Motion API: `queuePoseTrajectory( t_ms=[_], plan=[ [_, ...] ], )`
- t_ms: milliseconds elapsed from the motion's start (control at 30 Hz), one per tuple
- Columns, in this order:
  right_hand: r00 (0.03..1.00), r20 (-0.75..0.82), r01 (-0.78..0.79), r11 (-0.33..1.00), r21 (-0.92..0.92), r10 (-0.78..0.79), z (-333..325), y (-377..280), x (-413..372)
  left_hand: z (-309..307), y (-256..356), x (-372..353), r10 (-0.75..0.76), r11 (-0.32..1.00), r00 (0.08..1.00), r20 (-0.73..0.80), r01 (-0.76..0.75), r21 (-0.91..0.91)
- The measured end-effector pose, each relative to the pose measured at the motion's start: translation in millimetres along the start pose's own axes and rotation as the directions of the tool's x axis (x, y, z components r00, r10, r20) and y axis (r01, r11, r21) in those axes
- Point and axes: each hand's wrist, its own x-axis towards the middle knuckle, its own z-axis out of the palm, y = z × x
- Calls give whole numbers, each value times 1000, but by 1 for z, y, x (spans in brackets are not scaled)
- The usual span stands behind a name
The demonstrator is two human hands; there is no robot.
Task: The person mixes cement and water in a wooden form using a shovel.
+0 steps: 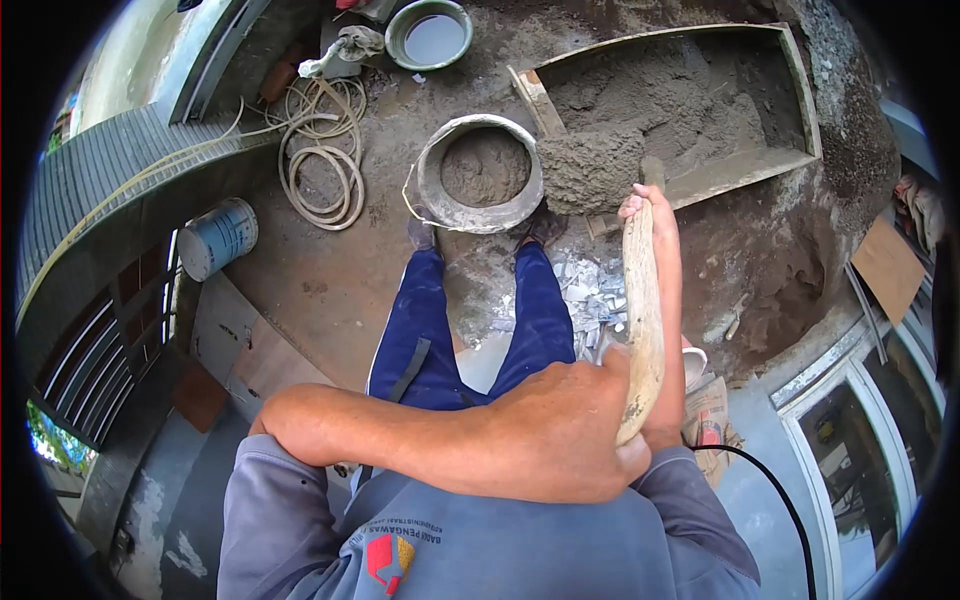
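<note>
My left hand is closed around the near end of a hoe's wooden handle, close to my chest. Farther up, my right hand grips the same handle just below the hoe's head. A heap of wet grey mortar covers the blade, which points left, toward the bucket's right rim. Between my feet stands the bucket, partly filled with mortar. To the upper right lies a wooden mixing trough holding more wet mortar.
A basin of water stands beyond the bucket. Left of it lie a coiled hose and a tipped blue-and-white pail. Broken white shards litter the ground by my right foot. A paper sack and window frame are at right.
</note>
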Motion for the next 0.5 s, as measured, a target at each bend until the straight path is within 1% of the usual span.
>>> queuePoseTrajectory(
  t_ms=[67, 133, 167, 267, 333, 400, 467, 500],
  plan=[
    [999, 30, 19, 999, 46, -20, 12, 42, 0, -18, -30, -33, -12, 998, 1000, 2, 12, 58],
    [997, 23, 66, 994, 85, -68, 29, 86, 4, -39, -68, -62, -12, 994, 1000, -4, 12, 111],
    [991, -3, 135, 989, 57, -135, 39, 110, 8, -49, -96, -75, -15, 991, 1000, -11, 17, 135],
    [984, -40, 174, 982, 72, -172, 52, 173, 38, -82, -184, -109, -31, 976, 999, -15, 33, 216],
    [975, -39, 219, 974, 57, -217, 61, 212, 56, -104, -242, -126, -52, 958, 998, -35, 60, 282],
    [956, -74, 284, 959, -19, -285, 76, 248, 69, -125, -302, -140, -87, 931, 991, -100, 117, 347],
    [952, -87, 290, 956, -37, -292, 83, 278, 89, -142, -370, -148, -86, 904, 983, -161, 145, 401],
    [955, -87, 282, 959, -33, -284, 82, 295, 99, -147, -409, -149, -61, 888, 975, -216, 152, 434]
  ],
)
